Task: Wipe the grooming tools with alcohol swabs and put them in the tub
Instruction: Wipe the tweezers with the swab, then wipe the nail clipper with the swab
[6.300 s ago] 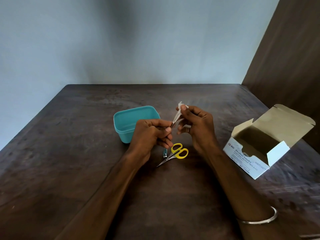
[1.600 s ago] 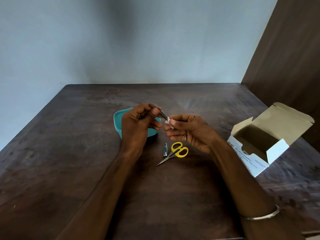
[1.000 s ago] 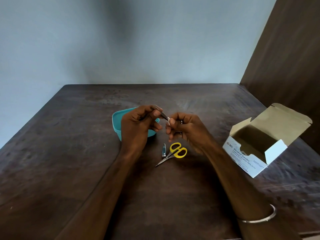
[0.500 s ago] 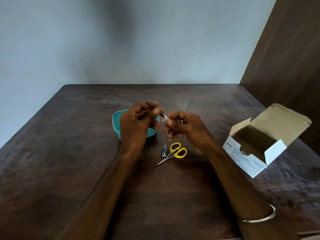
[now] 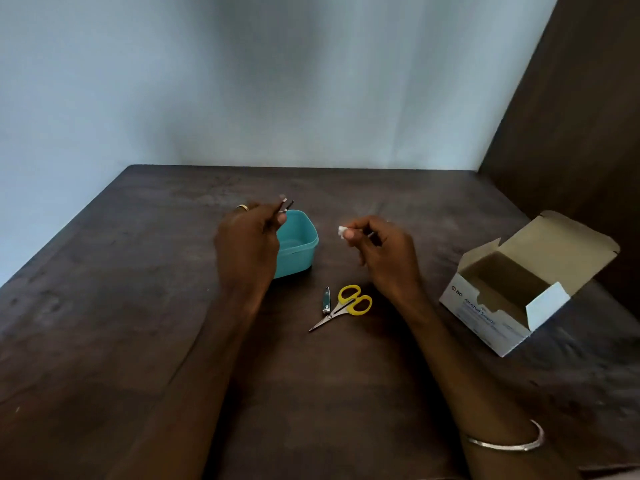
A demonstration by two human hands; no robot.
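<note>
Head view. The left hand (image 5: 247, 242) hovers over the near-left rim of the teal tub (image 5: 300, 252), its fingers (image 5: 281, 219) pinching a thin dark metal tool (image 5: 289, 205), probably tweezers; only the tip shows above the fingertips, so its identity is a guess. The right hand (image 5: 382, 252) is held apart, to the right of the tub, pinching a small white alcohol swab (image 5: 341, 232) between thumb and forefinger.

Handling, judged: the thin tool looks light, stiff and smooth, apt to slip when wet with alcohol; a mid-shaft pinch suits it. The swab is soft and limp. The nail clipper (image 5: 326, 300) and the yellow-handled scissors (image 5: 344, 306) lie touching or nearly so on the counter (image 5: 138, 323), near the person's side of the tub. Both are rigid metal; the scissors are best taken by the loops, away from the pointed blades.

Hidden: the left hand covers part of the tub's interior and most of the thin tool. The open swab box (image 5: 512, 299) sits to the right; its contents are in shadow.
</note>
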